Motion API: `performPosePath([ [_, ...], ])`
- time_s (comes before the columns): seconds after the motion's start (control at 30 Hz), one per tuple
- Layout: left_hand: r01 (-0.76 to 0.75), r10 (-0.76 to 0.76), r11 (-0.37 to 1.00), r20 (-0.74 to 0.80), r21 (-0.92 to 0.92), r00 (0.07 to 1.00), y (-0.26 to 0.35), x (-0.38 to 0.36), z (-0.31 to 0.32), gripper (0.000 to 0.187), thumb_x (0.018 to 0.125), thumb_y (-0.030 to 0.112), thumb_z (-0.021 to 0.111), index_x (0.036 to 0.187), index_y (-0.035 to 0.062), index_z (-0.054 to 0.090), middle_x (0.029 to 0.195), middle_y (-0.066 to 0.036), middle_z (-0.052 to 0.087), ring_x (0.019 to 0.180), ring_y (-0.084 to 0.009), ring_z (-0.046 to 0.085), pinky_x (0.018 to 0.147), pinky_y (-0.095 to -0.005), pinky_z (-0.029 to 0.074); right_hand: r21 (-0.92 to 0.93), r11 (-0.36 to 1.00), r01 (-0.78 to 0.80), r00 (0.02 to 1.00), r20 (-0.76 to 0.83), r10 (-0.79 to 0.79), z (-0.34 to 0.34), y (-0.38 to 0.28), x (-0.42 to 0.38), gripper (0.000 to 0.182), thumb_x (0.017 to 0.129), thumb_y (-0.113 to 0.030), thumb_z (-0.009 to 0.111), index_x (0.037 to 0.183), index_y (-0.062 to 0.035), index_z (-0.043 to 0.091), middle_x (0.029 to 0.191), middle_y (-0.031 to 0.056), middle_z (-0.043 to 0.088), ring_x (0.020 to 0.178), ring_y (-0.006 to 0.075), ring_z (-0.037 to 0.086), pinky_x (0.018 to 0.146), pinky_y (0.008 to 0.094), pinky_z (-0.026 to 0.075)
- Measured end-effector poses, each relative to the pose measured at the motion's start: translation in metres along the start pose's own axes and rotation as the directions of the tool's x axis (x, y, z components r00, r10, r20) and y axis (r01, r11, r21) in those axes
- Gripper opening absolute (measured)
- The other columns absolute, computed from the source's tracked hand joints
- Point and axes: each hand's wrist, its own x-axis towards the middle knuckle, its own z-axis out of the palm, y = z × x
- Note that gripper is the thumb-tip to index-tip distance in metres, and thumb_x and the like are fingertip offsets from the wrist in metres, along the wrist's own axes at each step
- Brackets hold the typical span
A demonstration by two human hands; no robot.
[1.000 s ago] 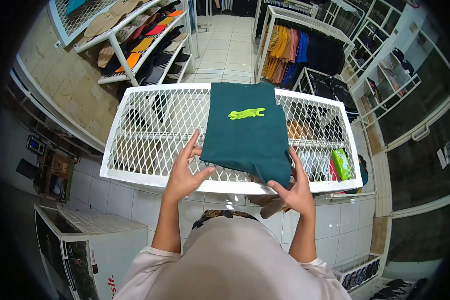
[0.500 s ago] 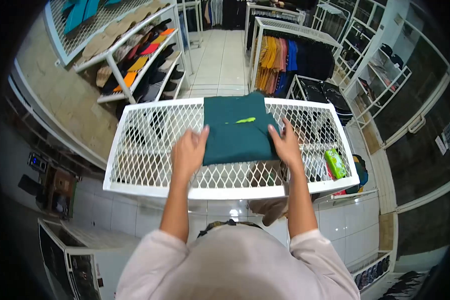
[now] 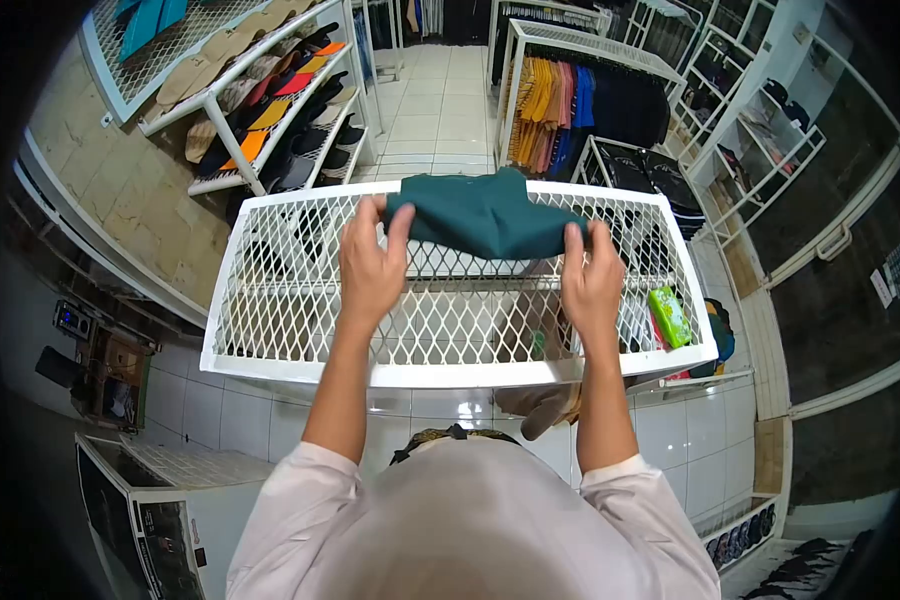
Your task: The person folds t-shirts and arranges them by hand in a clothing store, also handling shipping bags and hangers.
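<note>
A dark green shirt, folded into a bundle, lies across the far edge of the white mesh-topped table. Its near part is raised and bent, sagging in the middle between my hands. At its left side my left hand pinches the edge of the cloth between thumb and fingers. My right hand grips the right corner the same way. The bright green print on the shirt is hidden now.
A green packet lies on the table's right end. Racks of caps stand at the back left. Hanging shirts are beyond the table at the right. A glass door is on the far right.
Both hands have moved away from me and taken hold of the shirt's sides. The shirt's near part has been lifted and folded away, covering the bright green print.
</note>
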Motion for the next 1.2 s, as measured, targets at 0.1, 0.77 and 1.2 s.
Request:
performPosePath([
  [0.1, 0.169, -0.173, 0.956, 0.006, -0.24, 0.985, 0.028, 0.025, -0.014, 0.029, 0.102, 0.026, 0.061, 0.107, -0.0012, 0.051, 0.071, -0.016, 0.057, 0.062, -0.0346, 0.053, 0.06, -0.0394, 0.042, 0.174, 0.979, -0.105, 0.988, -0.096, 0.123, -0.01, -0.032, 0.02, 0.029, 0.104, -0.027, 0.055, 0.1, 0.0009, 0.059, 0.069, 0.0208, 0.062, 0.059, 0.0372, 0.06, 0.06, 0.044, 0.046],
  [0.77, 0.263, -0.26, 0.964, 0.33, 0.038, 0.907, -0.042, -0.099, -0.029, 0.062, 0.09, 0.026, 0.074, 0.144, 0.0069, 0.051, 0.068, -0.01, 0.051, 0.054, -0.0259, 0.054, 0.055, -0.0382, 0.043, -0.299, 0.931, -0.21, 0.964, 0.097, 0.248, 0.031, 0.024, -0.082, 0.041, 0.096, -0.034, 0.066, 0.127, -0.0075, 0.063, 0.068, 0.0114, 0.063, 0.062, 0.0301, 0.063, 0.059, 0.0421, 0.048],
  [1.2, 0.262, -0.246, 0.965, 0.383, 0.01, 0.89, -0.04, -0.095, -0.031, 0.058, 0.091, 0.031, 0.07, 0.142, 0.011, 0.052, 0.108, -0.025, 0.071, 0.087, -0.0428, 0.071, 0.075, -0.0479, 0.054, -0.264, 0.941, -0.214, 0.962, 0.111, 0.25, 0.029, 0.022, -0.081, 0.026, 0.093, -0.031, 0.071, 0.093, -0.0048, 0.069, 0.074, 0.0141, 0.067, 0.067, 0.0332, 0.065, 0.062, 0.0424, 0.049],
])
